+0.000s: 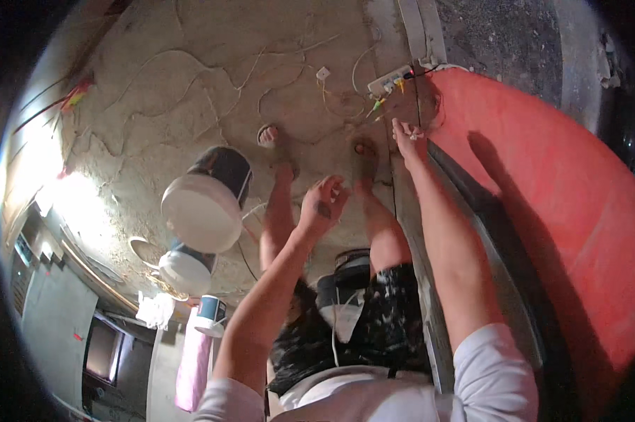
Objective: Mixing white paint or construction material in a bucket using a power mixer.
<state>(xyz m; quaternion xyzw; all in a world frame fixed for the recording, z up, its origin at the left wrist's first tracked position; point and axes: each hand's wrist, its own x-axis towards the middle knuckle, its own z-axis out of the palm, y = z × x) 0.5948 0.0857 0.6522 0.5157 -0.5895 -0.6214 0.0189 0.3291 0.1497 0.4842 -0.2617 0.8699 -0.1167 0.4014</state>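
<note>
My left hand is held above the floor between my shins, its fingers curled inward. A dark mark shows on the back of it, and what it holds, if anything, is hidden. Farther forward and to the right, my right hand is closed with bent fingers; a small pale bit shows at them, too small to name. Just beyond that hand, a white power strip lies on the floor with several plugs in it. A thin yellow-green piece sits between the strip and the hand.
A big dark bucket with a white round end and a smaller white bucket stand left. Another bucket is between my thighs. Cords and a white socket lie ahead. A red surface fills the right; a pink roll is lower left.
</note>
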